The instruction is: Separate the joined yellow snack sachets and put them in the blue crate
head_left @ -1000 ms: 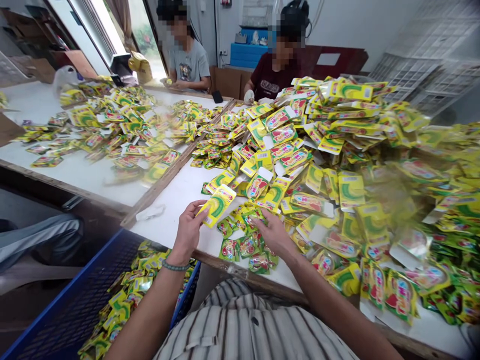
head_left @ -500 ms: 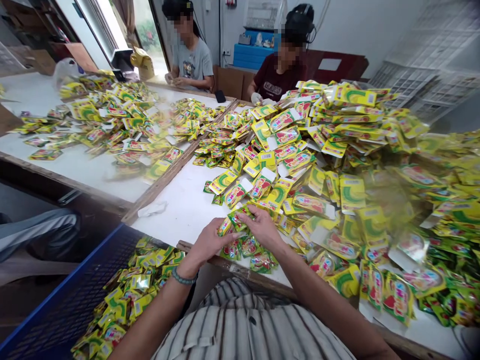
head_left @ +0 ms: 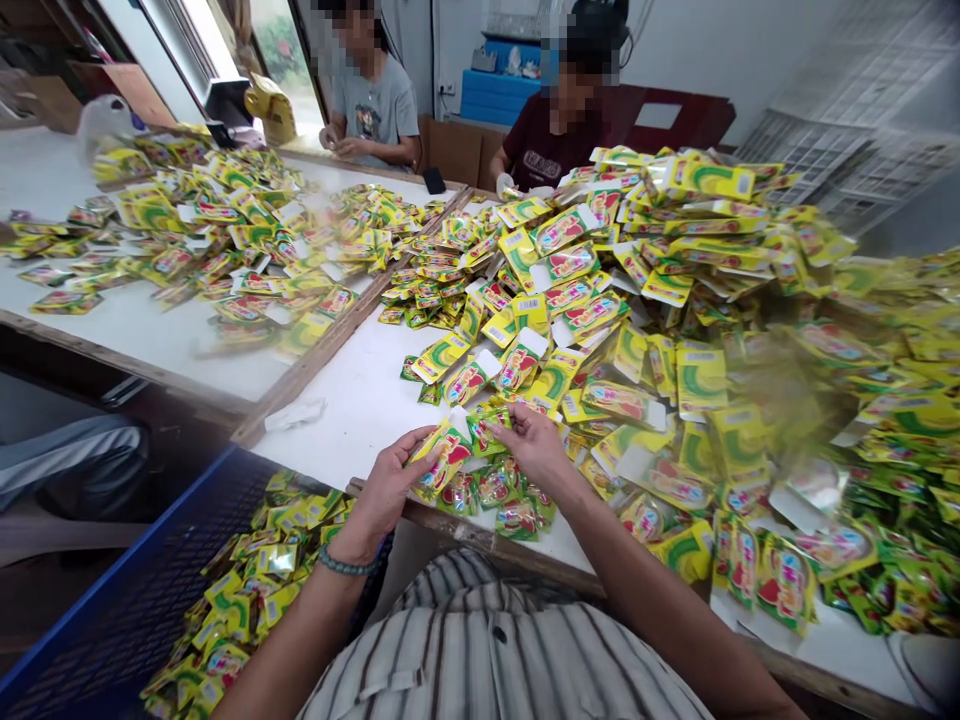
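My left hand (head_left: 396,482) is closed on a small yellow carton (head_left: 444,458) with a red and green print and a white flap at its upper end. In my right hand (head_left: 534,446) a green sachet (head_left: 487,432) is pinched between thumb and fingers, right beside the carton's flap end. Several more green sachets (head_left: 496,484) lie on the table just under my hands, near its front edge. Beyond my hands, loose yellow cartons (head_left: 469,378) with white flaps lie at the foot of a big heap.
A tall pile of yellow cartons (head_left: 705,230) fills the right. Green sachets (head_left: 892,560) lie at far right. A blue crate (head_left: 112,600) with yellow packs stands low on the left. A wooden strip (head_left: 322,350) divides the table (head_left: 352,395). Two people sit across, beyond a phone (head_left: 433,181).
My hands have drawn slightly apart. The carton in my left hand now shows its front and white flap, and the green sachet in my right hand has shifted right of it.
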`<state>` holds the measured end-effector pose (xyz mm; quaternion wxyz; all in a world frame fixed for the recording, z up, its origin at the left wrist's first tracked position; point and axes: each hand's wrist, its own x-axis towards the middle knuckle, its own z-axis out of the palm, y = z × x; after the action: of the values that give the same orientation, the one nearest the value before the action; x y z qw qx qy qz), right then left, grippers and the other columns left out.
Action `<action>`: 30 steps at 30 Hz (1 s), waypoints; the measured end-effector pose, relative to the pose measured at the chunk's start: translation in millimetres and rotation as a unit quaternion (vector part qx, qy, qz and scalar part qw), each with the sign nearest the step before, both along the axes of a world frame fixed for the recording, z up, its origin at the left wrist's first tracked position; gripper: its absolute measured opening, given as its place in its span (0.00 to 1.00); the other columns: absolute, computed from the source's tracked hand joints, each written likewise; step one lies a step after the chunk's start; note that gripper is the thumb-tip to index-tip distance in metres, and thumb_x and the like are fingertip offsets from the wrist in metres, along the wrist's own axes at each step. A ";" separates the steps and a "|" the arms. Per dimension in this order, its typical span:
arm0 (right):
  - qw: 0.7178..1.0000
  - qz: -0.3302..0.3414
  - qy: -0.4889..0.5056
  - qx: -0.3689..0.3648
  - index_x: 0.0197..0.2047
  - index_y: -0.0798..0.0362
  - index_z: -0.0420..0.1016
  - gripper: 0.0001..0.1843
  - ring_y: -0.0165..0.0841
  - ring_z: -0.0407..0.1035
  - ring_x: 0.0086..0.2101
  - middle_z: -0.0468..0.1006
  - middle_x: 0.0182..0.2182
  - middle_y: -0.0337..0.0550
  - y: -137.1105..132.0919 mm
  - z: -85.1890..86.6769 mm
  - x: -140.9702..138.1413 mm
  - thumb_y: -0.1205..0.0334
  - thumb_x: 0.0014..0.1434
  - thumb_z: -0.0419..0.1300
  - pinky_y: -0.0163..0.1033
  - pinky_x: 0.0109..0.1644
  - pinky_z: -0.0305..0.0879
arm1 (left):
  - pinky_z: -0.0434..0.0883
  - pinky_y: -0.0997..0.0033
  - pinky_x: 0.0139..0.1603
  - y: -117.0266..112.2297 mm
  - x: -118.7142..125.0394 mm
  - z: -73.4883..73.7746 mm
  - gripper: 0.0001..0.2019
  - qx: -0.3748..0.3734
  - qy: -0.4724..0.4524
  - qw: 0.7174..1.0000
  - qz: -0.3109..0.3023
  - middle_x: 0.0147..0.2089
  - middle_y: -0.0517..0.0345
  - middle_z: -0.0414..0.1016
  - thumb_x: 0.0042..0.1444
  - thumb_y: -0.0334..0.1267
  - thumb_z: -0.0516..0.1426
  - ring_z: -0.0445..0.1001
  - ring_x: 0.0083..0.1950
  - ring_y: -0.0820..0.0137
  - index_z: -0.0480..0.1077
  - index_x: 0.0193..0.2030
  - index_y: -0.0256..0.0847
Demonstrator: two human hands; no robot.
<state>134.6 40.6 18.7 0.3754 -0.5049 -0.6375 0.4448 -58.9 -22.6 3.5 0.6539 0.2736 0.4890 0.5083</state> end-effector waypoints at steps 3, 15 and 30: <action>1.000 0.007 -0.003 -0.012 0.23 0.50 0.55 0.21 0.27 0.48 0.22 0.51 0.20 0.31 -6.8 2.5 0.0 0.46 0.51 0.60 0.34 0.27 0.47 | 0.75 0.67 0.39 -3.8 -1.5 0.1 0.25 -0.020 0.000 0.999 -0.030 0.42 0.52 0.80 0.40 0.41 0.69 0.78 0.36 0.65 0.74 0.47 0.39; 0.998 0.028 -0.033 -0.053 0.27 0.51 0.68 0.14 0.30 0.58 0.24 0.64 0.19 0.34 -23.2 -7.3 8.5 0.49 0.52 0.61 0.34 0.28 0.56 | 0.74 0.70 0.36 -10.8 1.2 1.5 0.22 -0.060 -0.018 0.996 -0.058 0.37 0.53 0.81 0.40 0.41 0.70 0.78 0.32 0.67 0.75 0.43 0.38; 0.988 0.105 -0.109 -0.011 0.29 0.52 0.70 0.08 0.27 0.56 0.21 0.62 0.19 0.31 -18.3 -6.7 -2.7 0.57 0.54 0.61 0.33 0.26 0.53 | 0.74 0.74 0.33 -12.3 -3.4 5.8 0.23 -0.065 -0.005 0.996 -0.060 0.35 0.54 0.81 0.39 0.40 0.70 0.77 0.30 0.70 0.75 0.43 0.35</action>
<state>131.9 22.4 12.0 0.2493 -0.4843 -0.7194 0.4311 -62.4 -34.9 9.3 0.7021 0.2568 0.5001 0.4371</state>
